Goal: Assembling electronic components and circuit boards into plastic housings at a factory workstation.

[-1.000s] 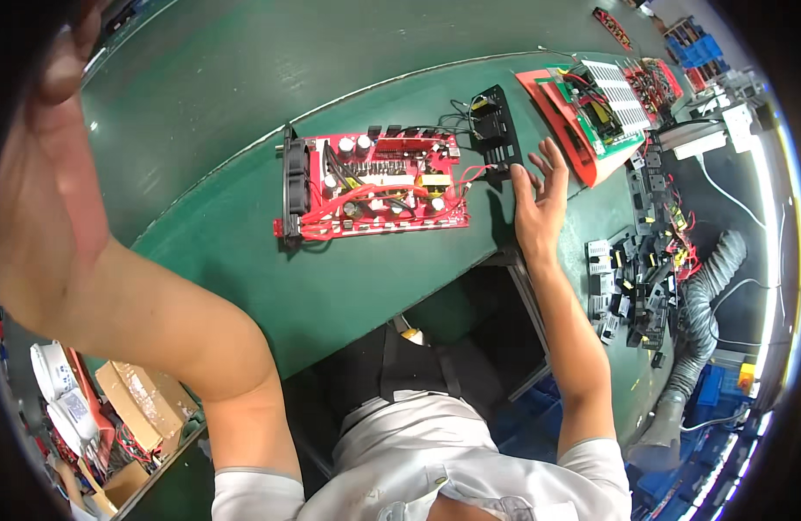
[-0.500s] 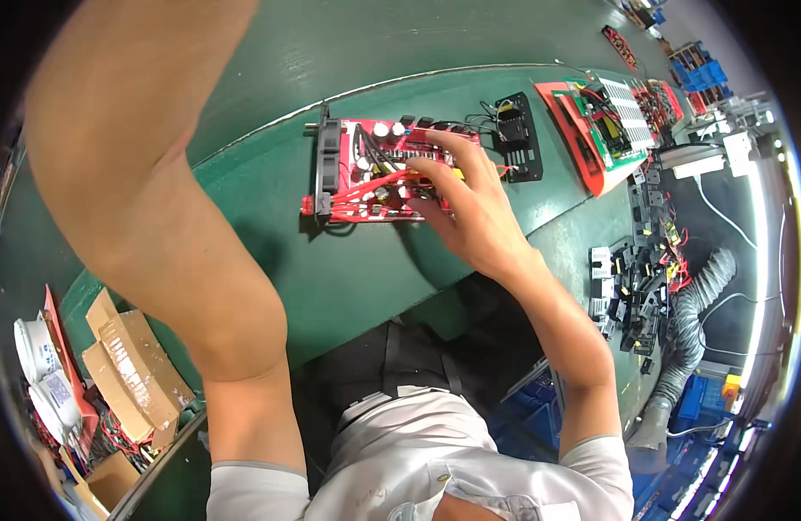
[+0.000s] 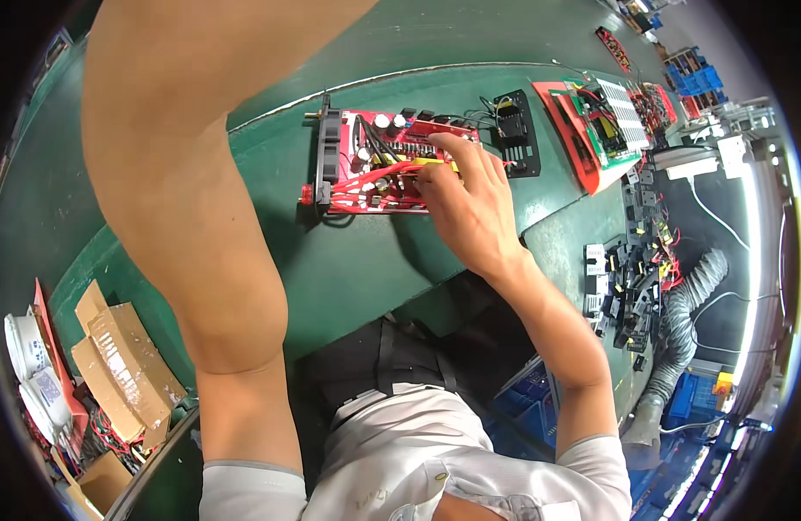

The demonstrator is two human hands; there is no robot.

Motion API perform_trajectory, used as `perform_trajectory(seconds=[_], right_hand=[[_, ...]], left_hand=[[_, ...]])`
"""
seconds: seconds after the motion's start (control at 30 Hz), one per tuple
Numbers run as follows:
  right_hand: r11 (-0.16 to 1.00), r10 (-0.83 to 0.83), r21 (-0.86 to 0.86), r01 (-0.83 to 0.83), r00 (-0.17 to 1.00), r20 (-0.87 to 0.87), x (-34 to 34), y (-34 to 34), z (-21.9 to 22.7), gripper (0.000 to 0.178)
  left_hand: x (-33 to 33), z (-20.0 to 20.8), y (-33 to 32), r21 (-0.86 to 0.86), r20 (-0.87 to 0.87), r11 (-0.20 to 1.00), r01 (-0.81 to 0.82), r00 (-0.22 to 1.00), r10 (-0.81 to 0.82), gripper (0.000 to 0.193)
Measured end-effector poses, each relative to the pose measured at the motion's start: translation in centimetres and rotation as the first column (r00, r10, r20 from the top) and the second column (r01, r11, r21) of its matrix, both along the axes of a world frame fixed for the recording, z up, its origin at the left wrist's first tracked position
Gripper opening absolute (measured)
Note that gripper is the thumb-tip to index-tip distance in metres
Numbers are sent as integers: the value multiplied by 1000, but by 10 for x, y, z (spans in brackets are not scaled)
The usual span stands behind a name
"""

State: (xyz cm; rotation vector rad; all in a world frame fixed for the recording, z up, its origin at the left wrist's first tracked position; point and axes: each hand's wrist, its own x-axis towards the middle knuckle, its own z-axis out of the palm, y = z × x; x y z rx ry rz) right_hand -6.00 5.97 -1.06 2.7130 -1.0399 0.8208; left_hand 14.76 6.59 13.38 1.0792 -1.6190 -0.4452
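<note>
A red circuit board point(image 3: 392, 207) with a black twin-fan end panel point(image 3: 327, 156) lies on the green bench. Red and black wires point(image 3: 365, 181), pale round capacitors and a yellow part sit on the board. My right hand point(image 3: 474, 204) rests over its right end, fingers bent and gripping among the components. The fingers partly hide what is beneath them. My left arm point(image 3: 201, 234) stretches up and forward past the upper edge, and the left hand is out of sight. Beyond the board's right end lies a black slotted end plate point(image 3: 517, 135) with dark wires.
A green board with a white finned part point(image 3: 622, 113) rests on red sheets point(image 3: 567, 139) to the right. Several black and white parts point(image 3: 630, 286) stand by a grey flexible duct point(image 3: 678, 321). An open cardboard box point(image 3: 127, 365) and white spools point(image 3: 36, 373) are lower left.
My right hand's fingers have drawn closer together on the board, the lower ones moving up onto the red wires. My left arm has shifted to the right, still reaching out of view.
</note>
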Motion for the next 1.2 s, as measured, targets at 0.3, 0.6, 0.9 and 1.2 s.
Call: perform_trajectory(seconds=[0.3,0.6,0.9,1.2], right_hand=[[1000,27,9,-27,998,49,0,1,2,17],[996,-6,84,-10,982,190,2,6,8,15],[599,-252,691,-404,725,641,-9,-30,59,15],[862,-201,502,75,958,203,-79,1,22,15]], left_hand=[[-22,38,4,123,162,987,103,979,-123,17],[-21,22,-9,-25,274,990,141,953,-129,17],[-42,-40,-46,454,500,836,307,689,-525,64],[-30,-45,-62,569,386,759,316,712,-586,27]])
